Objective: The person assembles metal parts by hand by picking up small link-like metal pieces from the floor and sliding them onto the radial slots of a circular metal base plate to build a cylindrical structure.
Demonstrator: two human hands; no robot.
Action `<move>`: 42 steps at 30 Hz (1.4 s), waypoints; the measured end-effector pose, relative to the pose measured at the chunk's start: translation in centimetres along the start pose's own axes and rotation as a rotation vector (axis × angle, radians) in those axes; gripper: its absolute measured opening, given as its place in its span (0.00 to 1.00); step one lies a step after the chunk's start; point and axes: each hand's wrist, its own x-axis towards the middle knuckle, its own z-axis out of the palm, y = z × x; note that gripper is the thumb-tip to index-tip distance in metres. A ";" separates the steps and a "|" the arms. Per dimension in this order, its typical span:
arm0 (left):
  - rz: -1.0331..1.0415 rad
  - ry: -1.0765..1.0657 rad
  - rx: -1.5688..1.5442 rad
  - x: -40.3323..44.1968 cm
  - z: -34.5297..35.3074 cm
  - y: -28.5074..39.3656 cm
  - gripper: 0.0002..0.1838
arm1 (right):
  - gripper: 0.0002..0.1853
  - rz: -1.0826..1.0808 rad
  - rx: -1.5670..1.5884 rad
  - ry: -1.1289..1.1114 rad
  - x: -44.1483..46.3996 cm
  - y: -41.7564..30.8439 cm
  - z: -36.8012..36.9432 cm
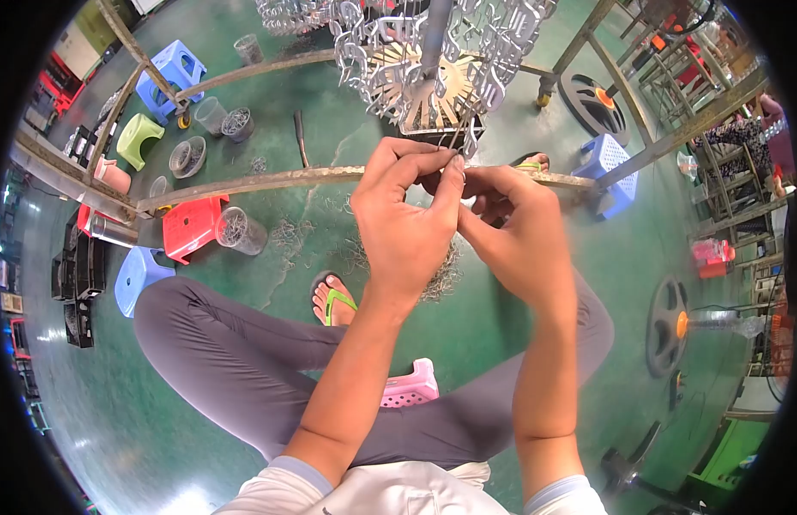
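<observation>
My left hand (407, 206) and my right hand (519, 227) meet at the centre, in front of a hanging rack of silvery metal pieces (493, 51). The fingers of both are closed in a pinch. Thin dark wires or hooks (452, 137) rise from between the left fingertips toward the lowest pieces. What the right fingers hold is hidden or too small to name. Both hands are just above a wooden bar (278, 180) of the frame.
Left of my legs are a red stool (193, 227), a blue stool (141, 279) and a clear cup of metal bits (242, 232). Loose wires (441, 279) lie on the floor below my hands. At the right is a blue stool (606, 172).
</observation>
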 end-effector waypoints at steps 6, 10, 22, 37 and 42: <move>-0.008 -0.033 -0.013 0.3 -0.4 -0.3 0.05 | 0.08 -0.041 0.075 0.167 -0.2 1.4 2.6; -0.151 0.023 0.006 0.3 -2.5 -2.3 0.07 | 0.07 -0.044 0.017 0.197 0.4 1.8 3.6; -0.732 -0.326 1.214 -3.3 -12.2 -18.8 0.11 | 0.07 -0.199 -0.159 0.233 3.8 2.9 3.8; -0.042 -0.103 0.063 2.3 -1.3 -1.9 0.13 | 0.08 -0.240 -0.200 0.143 2.3 3.2 3.5; -0.088 -0.149 0.043 3.0 -1.5 -1.7 0.07 | 0.07 -0.154 0.116 0.228 1.2 4.2 5.7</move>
